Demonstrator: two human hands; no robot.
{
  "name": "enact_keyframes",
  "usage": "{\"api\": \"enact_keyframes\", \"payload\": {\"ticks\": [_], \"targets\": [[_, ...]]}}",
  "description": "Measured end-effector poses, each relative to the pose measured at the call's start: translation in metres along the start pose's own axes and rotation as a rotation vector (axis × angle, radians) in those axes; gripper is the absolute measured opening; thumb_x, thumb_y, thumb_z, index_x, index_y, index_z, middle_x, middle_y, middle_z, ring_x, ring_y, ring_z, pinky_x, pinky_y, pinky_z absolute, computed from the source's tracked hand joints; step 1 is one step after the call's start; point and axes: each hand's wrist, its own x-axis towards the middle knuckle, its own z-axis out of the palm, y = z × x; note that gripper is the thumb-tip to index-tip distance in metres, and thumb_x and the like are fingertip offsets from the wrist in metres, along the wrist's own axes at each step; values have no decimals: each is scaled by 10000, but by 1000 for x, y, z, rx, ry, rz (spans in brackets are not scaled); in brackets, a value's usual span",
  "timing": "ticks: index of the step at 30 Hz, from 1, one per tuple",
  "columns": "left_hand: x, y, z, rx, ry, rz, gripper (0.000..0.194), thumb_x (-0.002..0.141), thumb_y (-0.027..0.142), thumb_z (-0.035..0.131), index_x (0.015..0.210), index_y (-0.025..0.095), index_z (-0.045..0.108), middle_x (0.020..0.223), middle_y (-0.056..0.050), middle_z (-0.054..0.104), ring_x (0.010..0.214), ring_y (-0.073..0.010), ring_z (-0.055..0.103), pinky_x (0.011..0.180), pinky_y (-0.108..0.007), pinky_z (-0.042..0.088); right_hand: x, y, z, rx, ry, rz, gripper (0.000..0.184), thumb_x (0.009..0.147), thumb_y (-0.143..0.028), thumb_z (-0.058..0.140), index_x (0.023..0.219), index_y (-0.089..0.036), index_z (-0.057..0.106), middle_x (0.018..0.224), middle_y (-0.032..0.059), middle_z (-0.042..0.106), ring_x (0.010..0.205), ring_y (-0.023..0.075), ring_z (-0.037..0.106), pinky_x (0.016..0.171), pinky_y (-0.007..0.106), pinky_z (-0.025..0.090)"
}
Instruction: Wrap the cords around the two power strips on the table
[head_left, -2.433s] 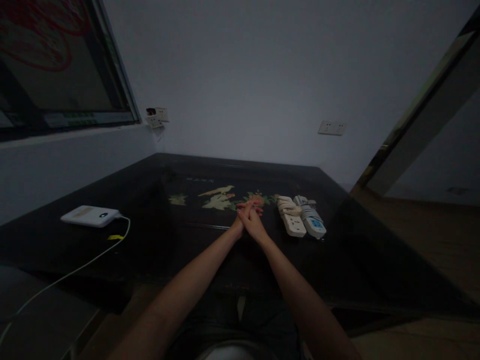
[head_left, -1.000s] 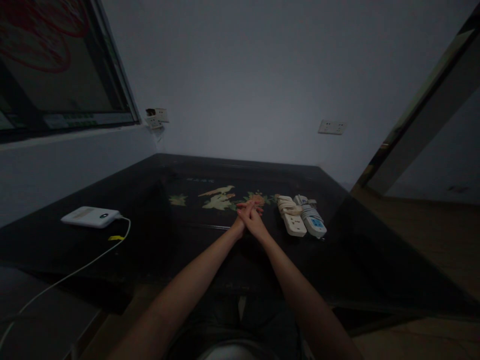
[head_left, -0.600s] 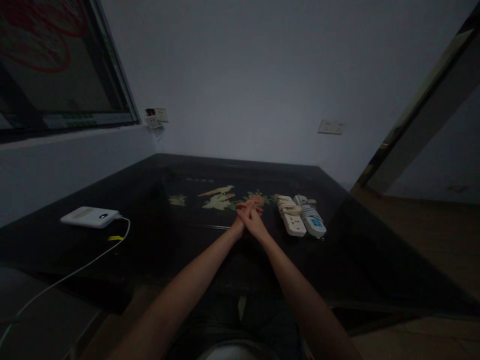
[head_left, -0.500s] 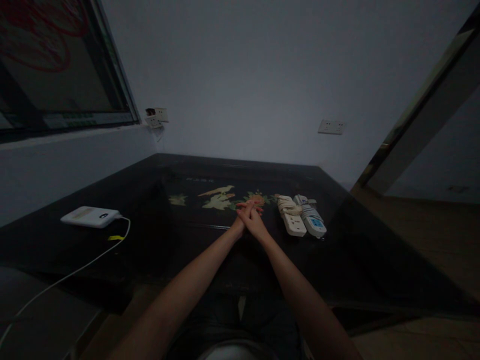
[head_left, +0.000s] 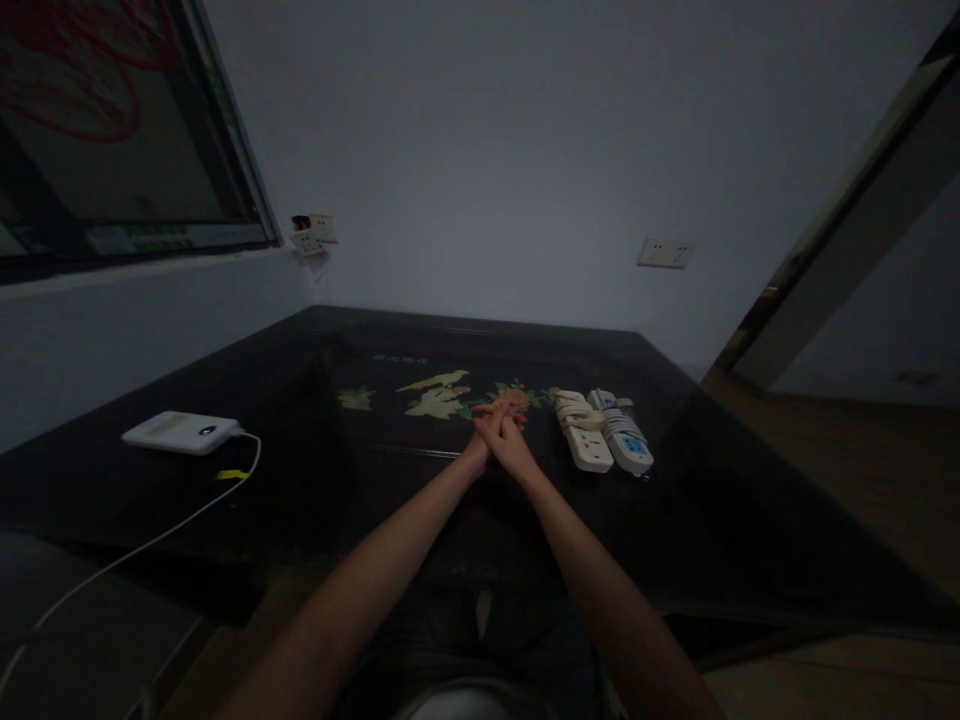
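Note:
My left hand (head_left: 480,451) and my right hand (head_left: 508,446) rest together on the dark table (head_left: 360,500), crossed with the right over the left. Their fingers are stretched out, and no object shows in either one. Part of the left palm and fingers is hidden beneath the right hand. Just to the right lie two power strips, each with its cord wound round it: a cream one (head_left: 589,452) and a white one with a blue socket face (head_left: 631,455). Neither is touched.
On the table's left lies a white power bank-like device (head_left: 180,433), its white cable (head_left: 161,537) running off the front edge. A yellow tag (head_left: 231,475) sits by the cable. Bird and flower pictures (head_left: 435,402) decorate the tabletop. Wall sockets (head_left: 664,253) are behind.

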Motion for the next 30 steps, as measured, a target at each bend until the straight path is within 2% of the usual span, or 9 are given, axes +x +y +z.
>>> {"api": "enact_keyframes", "payload": {"ticks": [10, 19, 30], "targets": [[-2, 4, 0, 0, -12, -25, 315, 827, 426, 467, 979, 164, 551, 733, -40, 602, 635, -155, 585, 536, -229, 446, 0, 1, 0, -3, -12, 5, 366, 799, -369, 559, 1084, -149, 618, 1091, 123, 636, 1033, 235, 597, 938, 374, 438], [-7, 8, 3, 2, 0, -10, 348, 820, 447, 472, 999, 159, 552, 751, -47, 607, 664, -157, 598, 582, -242, 466, 1, 2, 1, -1, -1, 2, 347, 801, -369, 563, 1076, -166, 619, 1099, 111, 630, 1054, 228, 585, 937, 356, 437], [0, 1, 1, -12, -10, 26, 323, 829, 422, 467, 976, 145, 545, 714, -43, 604, 665, -151, 600, 642, -250, 481, 1, 1, -1, -18, -8, 0, 354, 802, -372, 557, 1082, -163, 615, 1102, 112, 628, 1057, 233, 585, 938, 355, 435]]}}
